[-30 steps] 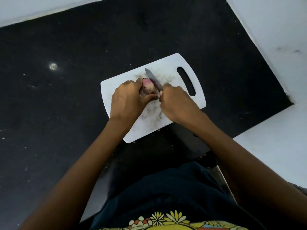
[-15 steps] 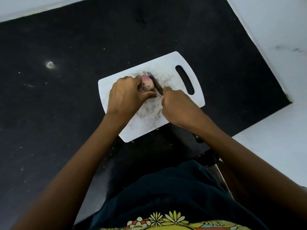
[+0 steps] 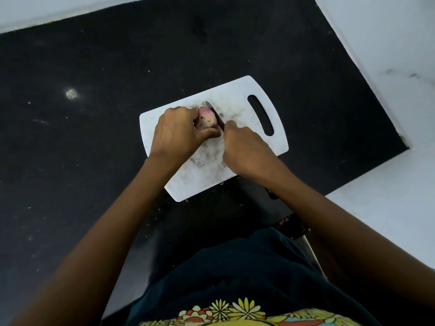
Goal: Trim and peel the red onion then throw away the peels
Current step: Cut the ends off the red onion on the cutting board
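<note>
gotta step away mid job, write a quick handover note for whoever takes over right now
Left hand: shut on the red onion, pinning it to the white cutting board.
Right hand: shut on the knife, blade set against the onion's right end.
Board lies on the black counter, handle slot at the far right.
Done: the trimming cut is under way; no cut-off end or loose peel can be seen.
Left: finish trimming the ends, peel the skin, throw away the peels. No bin is in view.
</note>
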Demonstrator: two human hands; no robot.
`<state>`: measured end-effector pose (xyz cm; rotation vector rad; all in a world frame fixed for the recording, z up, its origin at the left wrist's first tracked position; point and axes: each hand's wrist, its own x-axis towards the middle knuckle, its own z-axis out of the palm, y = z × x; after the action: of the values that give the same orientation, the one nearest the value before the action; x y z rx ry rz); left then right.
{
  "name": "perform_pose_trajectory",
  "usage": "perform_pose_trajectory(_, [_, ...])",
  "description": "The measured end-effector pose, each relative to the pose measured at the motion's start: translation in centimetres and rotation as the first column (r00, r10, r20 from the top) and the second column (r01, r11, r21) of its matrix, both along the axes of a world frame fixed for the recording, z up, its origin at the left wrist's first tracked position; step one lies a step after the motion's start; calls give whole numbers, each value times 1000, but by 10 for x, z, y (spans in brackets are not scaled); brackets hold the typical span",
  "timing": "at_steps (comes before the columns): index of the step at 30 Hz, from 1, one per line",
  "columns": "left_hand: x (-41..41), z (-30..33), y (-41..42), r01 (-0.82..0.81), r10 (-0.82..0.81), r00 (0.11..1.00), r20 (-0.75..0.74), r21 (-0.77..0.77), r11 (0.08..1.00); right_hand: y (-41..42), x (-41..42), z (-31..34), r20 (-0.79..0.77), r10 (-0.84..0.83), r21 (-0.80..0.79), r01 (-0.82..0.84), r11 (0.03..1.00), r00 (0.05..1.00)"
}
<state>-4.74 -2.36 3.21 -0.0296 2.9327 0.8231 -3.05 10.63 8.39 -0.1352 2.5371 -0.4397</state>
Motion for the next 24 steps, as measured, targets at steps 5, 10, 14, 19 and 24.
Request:
perform_pose_trajectory(5, [-3,2,0,-5,5,1000,3,56,998,-3,-5,-6,-15,-7,9,7,1000,1000])
perform_pose_trajectory(10, [-2,1,-7,-22,17,999,40,136,990,2,11,-7,-58,24,56,-21,998,998])
perform_pose_trajectory(14, [-6,4,-4,9,-14,999,49,92,996,-3,2,-17,-86,-10,37,13,999,996])
perform_pose_trajectory(19, [-8,7,-4,-17,7,997,78,127,992,-3,-1,-32,-112,8,67,0,998,994])
perform_pose_trajectory(24, [-12,6,-7,-35,16,993,117,167,985,6,21,-46,-118,5,93,6,996,993])
